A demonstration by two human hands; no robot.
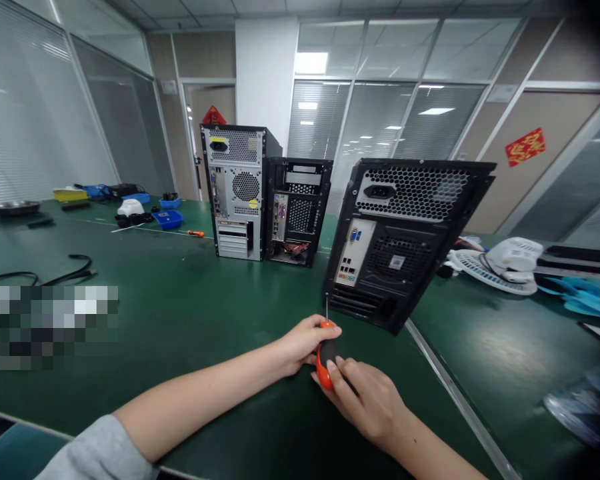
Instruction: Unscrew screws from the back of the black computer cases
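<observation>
Both of my hands are on an orange and black screwdriver point(329, 352). My left hand point(304, 341) grips the front of its handle near the shaft, and my right hand point(367, 397) has its fingers closed around the back end. The thin metal shaft points away from me, its tip at the lower left corner of a black computer case point(395, 233). Whether the tip sits in a screw is too small to tell. This case stands with its rear panel towards me, showing a honeycomb grille, a power socket and ports.
Behind stand a silver-backed computer case point(237, 193) and a smaller black case point(300, 210). Blue bins point(168, 219) and another orange screwdriver point(196, 233) lie at the back left. Black cables point(75, 270) are on the left. A white fan point(513, 263) and blue fan blades point(587, 297) lie right.
</observation>
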